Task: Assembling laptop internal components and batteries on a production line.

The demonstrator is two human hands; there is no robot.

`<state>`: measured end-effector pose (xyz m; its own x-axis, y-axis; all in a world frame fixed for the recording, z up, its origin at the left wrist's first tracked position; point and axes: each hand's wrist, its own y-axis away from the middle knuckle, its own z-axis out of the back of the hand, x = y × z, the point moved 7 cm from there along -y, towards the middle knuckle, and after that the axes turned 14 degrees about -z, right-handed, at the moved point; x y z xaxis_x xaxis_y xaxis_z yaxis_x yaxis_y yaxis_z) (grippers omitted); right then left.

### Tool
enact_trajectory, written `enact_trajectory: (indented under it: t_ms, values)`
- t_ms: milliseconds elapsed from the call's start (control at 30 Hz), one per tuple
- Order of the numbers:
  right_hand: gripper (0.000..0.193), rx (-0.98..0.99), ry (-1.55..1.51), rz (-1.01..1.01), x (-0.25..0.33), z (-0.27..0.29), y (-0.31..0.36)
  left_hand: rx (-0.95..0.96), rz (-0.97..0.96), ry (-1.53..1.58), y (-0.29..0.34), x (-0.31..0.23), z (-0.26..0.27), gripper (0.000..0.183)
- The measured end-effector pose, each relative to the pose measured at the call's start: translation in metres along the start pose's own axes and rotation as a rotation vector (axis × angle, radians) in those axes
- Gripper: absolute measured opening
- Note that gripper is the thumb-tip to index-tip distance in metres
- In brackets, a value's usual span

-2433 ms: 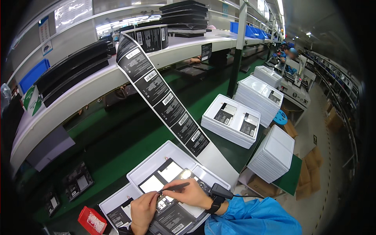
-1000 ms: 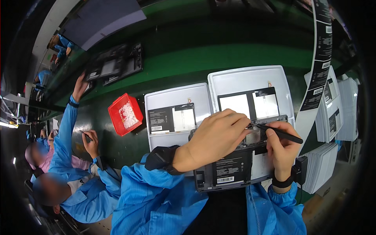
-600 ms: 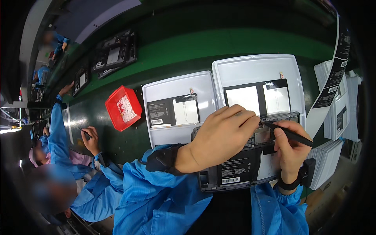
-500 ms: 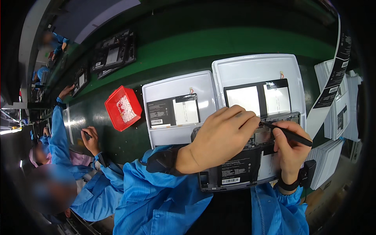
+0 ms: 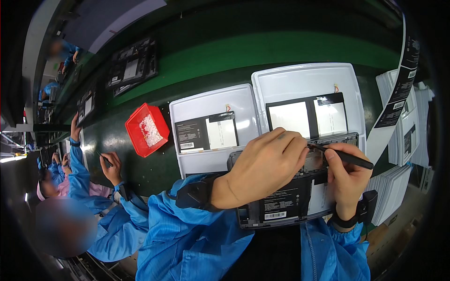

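Note:
In my right hand (image 5: 348,174) I grip black tweezers (image 5: 349,158), their tip pointing left toward my other hand. My left hand (image 5: 267,164) bends over the upper part of an opened black electronic device (image 5: 243,216), its fingertips closed together by the tweezers' tip. What those fingertips pinch, if anything, is hidden. The device rests at the table's near edge, its circuit board (image 5: 313,161) partly covered by my hands. A flat black battery (image 5: 281,206) with a printed label sits in its lower part.
Beyond the device stand two white trays, the left tray (image 5: 187,105) and the right tray (image 5: 304,75), each with a flat battery. A red bin (image 5: 136,136) holds small white pieces. White trays (image 5: 391,196) are stacked right, beside a hanging label strip (image 5: 391,110). Left, a co-worker's hand (image 5: 111,169) holds a tool.
My hands keep almost the same place, with the tweezers' tip shifted slightly left. At the left, the co-worker's far arm and the dark device by it have moved a little.

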<state>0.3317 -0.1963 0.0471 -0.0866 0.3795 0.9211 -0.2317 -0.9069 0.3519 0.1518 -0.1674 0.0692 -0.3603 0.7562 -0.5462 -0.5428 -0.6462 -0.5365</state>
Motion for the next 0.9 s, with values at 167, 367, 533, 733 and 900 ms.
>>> enact_trajectory:
  t_ms: [167, 367, 533, 733, 900]
  values:
    - [0.015, 0.003, 0.012, -0.01, 0.0, -0.001, -0.001, 0.006, 0.005, 0.005, 0.0, 0.0, 0.0, 0.019]
    - [0.014, -0.008, 0.021, -0.037, 0.0, -0.001, -0.002, 0.006, 0.022, 0.026, 0.0, 0.002, 0.0, 0.018]
    - [0.014, -0.005, 0.021, -0.041, 0.001, -0.002, -0.003, 0.003, 0.066, 0.038, -0.001, 0.005, 0.0, 0.016]
    - [0.014, 0.003, 0.02, -0.031, 0.002, -0.002, -0.003, -0.017, 0.085, 0.096, -0.002, 0.008, -0.001, 0.015]
    - [0.014, -0.004, 0.018, -0.046, 0.0, -0.002, -0.003, 0.022, 0.177, 0.143, -0.002, 0.013, -0.002, 0.013]
